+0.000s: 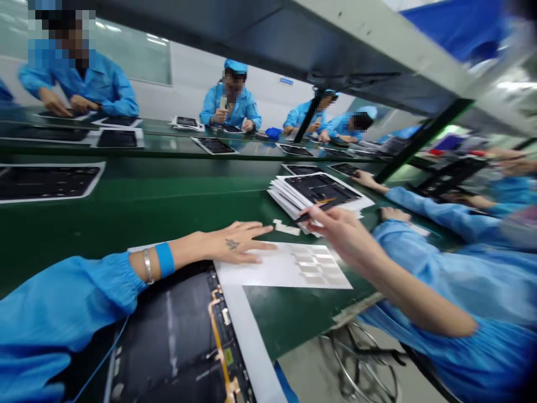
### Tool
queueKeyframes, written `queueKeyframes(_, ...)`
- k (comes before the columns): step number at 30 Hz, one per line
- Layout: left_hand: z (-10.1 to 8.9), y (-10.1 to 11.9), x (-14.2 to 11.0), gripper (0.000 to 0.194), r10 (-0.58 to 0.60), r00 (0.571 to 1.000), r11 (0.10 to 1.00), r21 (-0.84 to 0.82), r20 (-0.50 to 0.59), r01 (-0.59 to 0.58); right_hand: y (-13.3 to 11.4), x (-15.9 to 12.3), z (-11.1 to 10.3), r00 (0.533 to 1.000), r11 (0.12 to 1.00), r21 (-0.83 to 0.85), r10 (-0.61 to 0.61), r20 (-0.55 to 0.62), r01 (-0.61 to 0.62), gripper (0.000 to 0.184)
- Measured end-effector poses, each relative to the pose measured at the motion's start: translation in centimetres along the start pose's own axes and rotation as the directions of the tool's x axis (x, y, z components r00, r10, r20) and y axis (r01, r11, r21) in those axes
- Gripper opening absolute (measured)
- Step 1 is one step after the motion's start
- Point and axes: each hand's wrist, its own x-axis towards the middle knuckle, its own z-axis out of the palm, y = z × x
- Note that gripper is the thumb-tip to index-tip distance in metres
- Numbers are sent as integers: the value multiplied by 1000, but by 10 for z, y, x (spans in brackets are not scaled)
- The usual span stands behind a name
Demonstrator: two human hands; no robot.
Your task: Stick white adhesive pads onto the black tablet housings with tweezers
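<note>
My left hand (237, 243) lies flat with fingers apart, its fingertips on a white sheet of small adhesive pads (268, 268). My right hand (335, 229) hovers over the sheet's far edge, pinching a thin dark tool (312, 211) that reaches towards a stack of white-framed black tablet panels (314, 196). A thin orange strip (326, 200) lies on the top panel. Loose white strips (286, 228) sit near my left fingertips. Below my left forearm lies an open tablet panel (176, 336) with an orange flex cable.
A co-worker's blue-sleeved arms (432, 210) reach in from the right beside the stack. A metal shelf (348, 56) runs overhead. More panels lie along the green bench (138, 218), with blue-clad workers across it. A wire stool (361, 364) stands below the near edge.
</note>
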Motion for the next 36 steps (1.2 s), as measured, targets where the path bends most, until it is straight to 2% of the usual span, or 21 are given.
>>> queueKeyframes(3, -20, -5, -56, 43, -162, 970, 983, 52, -183, 174, -18, -11, 5, 996, 997, 34, -66, -65, 68, 43)
queueKeyframes(5, -25, -4, -102, 37, -261, 934, 954, 83, -244, 288, -23, -16, 17, 996, 995, 41, -88, -31, 90, 42)
queueKeyframes(8, -15, 4, -157, 38, -368, 907, 908, 134, -204, 398, -24, -21, 56, 983, 996, 43, -84, 160, 78, 46)
queueKeyframes(10, 0, 11, -176, 33, -405, 892, 883, 165, -200, 439, -21, -19, 92, 946, 996, 54, -82, 315, 69, 47)
queueKeyframes(14, 22, 22, -181, 26, -430, 864, 849, 209, -262, 486, -8, -4, 159, 881, 996, 84, -51, 469, 13, 46)
queueKeyframes(17, 25, 26, -178, 27, -400, 872, 842, 262, -282, 471, 4, 8, 184, 872, 997, 68, 1, 489, -39, 47)
queueKeyframes(20, 26, 26, -178, 31, -382, 888, 839, 308, -257, 450, 11, 14, 189, 867, 995, 37, 60, 494, -89, 48)
queueKeyframes(25, 28, 27, -176, 32, -392, 885, 845, 281, -252, 454, 13, 15, 187, 857, 992, -5, 108, 503, -123, 45)
queueKeyframes(36, 22, 30, -171, 31, -402, 887, 849, 269, -229, 454, 10, 17, 188, 848, 992, -56, 124, 516, -111, 47)
